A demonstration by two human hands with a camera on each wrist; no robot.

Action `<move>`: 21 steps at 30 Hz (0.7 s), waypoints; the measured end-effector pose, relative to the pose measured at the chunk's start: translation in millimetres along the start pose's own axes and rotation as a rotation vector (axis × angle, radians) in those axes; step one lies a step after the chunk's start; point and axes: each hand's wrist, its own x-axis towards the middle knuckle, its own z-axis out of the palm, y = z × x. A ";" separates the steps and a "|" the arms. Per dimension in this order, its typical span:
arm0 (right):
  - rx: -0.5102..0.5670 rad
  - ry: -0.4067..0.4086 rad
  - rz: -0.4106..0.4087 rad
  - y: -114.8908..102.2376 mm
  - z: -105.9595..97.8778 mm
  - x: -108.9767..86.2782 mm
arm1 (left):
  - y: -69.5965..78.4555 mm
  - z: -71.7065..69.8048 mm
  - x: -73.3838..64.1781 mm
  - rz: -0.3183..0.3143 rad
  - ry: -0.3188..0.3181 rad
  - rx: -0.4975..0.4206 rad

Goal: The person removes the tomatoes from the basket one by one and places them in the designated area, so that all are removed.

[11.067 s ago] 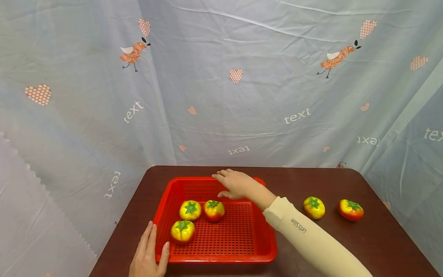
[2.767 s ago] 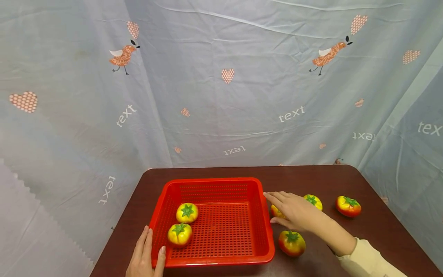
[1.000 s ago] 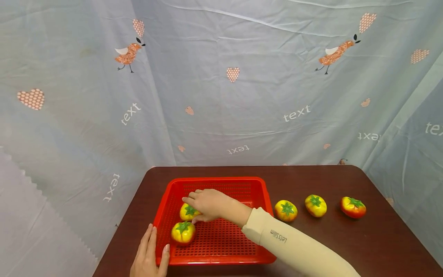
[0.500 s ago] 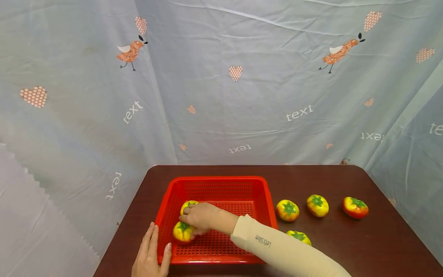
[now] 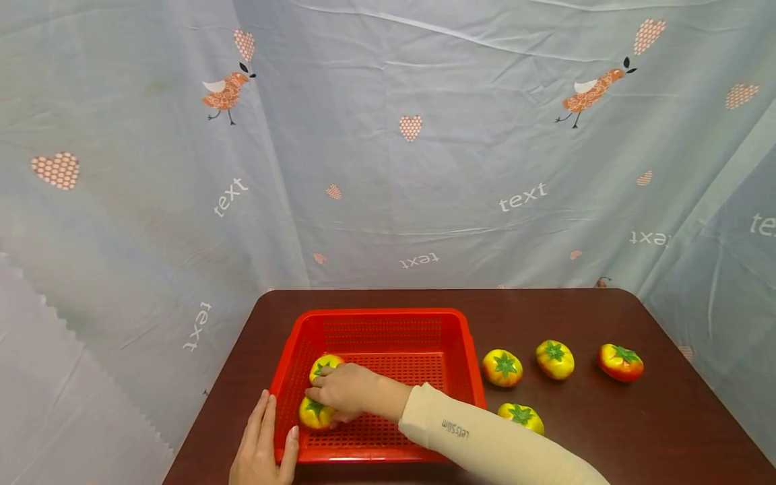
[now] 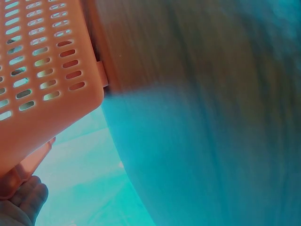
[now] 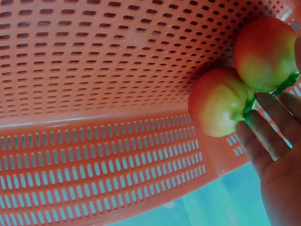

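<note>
In the head view a red perforated basket (image 5: 388,453) sits on a dark brown table and holds two yellow-red tomatoes with green star-shaped tops. My right hand (image 5: 350,391) reaches into it and grips the near tomato (image 5: 312,416), fingers on its far side and thumb towards the front. The far tomato (image 5: 322,364) lies right beside those fingers, partly covered by them. In the right wrist view the fingertips lie between the near tomato (image 7: 265,54) and the far tomato (image 7: 217,101). My left hand (image 5: 261,448) rests with straight fingers against the basket's near left corner.
Right of the basket, several more tomatoes lie on the table (image 5: 606,431): one tomato (image 5: 502,368) close to the basket wall, others further right. My right sleeve (image 5: 479,431) partly covers a tomato (image 5: 526,416). A grey-blue curtain (image 5: 388,202) hangs behind.
Over the last second my right hand has moved from the far tomato towards me to the near one. Earlier, a third tomato left the basket; more tomatoes now lie on the right. My left hand stays put.
</note>
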 end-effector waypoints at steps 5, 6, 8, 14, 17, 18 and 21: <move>-0.037 -0.010 -0.015 -8.9 -1.4 7.2 | -0.8 0.5 -0.3 0.000 0.002 -0.002; -0.043 -0.022 -0.015 -11.2 -1.5 8.7 | -1.0 0.9 -0.4 0.004 0.008 -0.003; -0.051 -0.056 -0.014 -15.4 -1.2 11.5 | -1.8 2.3 -0.9 0.013 0.022 -0.015; -0.051 -0.081 0.003 -21.9 1.3 14.5 | -2.9 4.7 -1.3 0.048 0.056 -0.046; -0.055 -0.051 0.006 -21.9 2.8 13.9 | -2.2 4.0 -0.6 0.038 0.051 -0.029; -0.058 -0.039 0.006 -21.7 3.2 13.6 | -1.9 3.5 -0.4 0.033 0.047 -0.023; -0.067 -0.011 0.002 -21.3 4.5 12.8 | -0.6 2.0 0.0 0.014 0.024 -0.004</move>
